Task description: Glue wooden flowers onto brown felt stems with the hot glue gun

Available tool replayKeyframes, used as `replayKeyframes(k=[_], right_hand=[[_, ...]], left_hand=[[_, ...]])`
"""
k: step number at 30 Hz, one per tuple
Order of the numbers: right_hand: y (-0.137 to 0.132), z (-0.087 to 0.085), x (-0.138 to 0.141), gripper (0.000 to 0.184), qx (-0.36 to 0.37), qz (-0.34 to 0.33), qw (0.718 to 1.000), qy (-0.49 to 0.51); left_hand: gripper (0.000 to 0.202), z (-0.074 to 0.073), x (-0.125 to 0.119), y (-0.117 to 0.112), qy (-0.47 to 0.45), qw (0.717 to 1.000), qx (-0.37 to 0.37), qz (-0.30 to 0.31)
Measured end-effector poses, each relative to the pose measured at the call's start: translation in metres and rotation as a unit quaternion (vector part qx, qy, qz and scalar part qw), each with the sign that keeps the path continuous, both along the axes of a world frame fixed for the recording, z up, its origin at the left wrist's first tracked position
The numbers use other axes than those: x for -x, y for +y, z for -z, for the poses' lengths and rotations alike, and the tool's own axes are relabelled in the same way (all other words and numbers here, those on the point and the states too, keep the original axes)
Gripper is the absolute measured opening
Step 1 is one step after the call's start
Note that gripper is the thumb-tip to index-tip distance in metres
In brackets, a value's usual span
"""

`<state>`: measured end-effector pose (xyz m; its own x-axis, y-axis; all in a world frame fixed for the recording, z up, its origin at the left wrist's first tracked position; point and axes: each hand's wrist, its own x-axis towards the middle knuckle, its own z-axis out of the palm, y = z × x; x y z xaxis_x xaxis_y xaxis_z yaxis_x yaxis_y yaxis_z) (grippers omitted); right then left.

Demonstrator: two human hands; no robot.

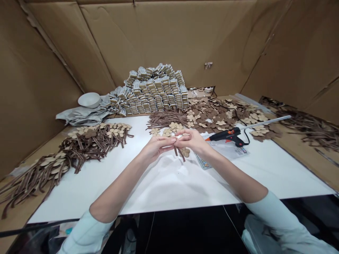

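Note:
Over the middle of the white work surface, my left hand [158, 147] and my right hand [191, 141] meet fingertip to fingertip. Both are closed on a brown ribbon strip [181, 154], whose two ends hang down below my fingers. The part between my fingertips is hidden. Just beyond and below my right hand lies a beige flower cutout [185, 151]. To the right, a black hot glue gun [228, 135] with an orange tip and a long white glue stick rests on a clear plastic sheet. Behind my hands are more beige flowers [169, 129] and a bundle of brown strips [166, 118].
Strips with flowers attached pile up at the left [90, 144]. Brown and beige flower cutouts [219, 114] spread at the back right. Stacked small bundles [156, 91] stand against the cardboard wall [169, 35]. A white bowl [89, 100] sits on grey bags. More strips [312, 128] lie far right.

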<state>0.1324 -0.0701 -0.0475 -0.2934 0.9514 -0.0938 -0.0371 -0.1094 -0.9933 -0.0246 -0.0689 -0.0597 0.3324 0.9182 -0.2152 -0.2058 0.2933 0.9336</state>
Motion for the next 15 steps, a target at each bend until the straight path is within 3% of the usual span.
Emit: replayKeyframes(k=[6,15], right_hand=[[-0.002,-0.003,-0.004,0.027,0.005,0.042,0.999,-0.015],[-0.001,0.005,-0.007,0.028,-0.015,0.006,0.999,-0.037]], left_hand=[[0.027,0.004,-0.012,-0.005,-0.017,0.998,-0.037,-0.039],[0.025,0.009,-0.013,-0.005,-0.001,0.998,-0.052,-0.045]])
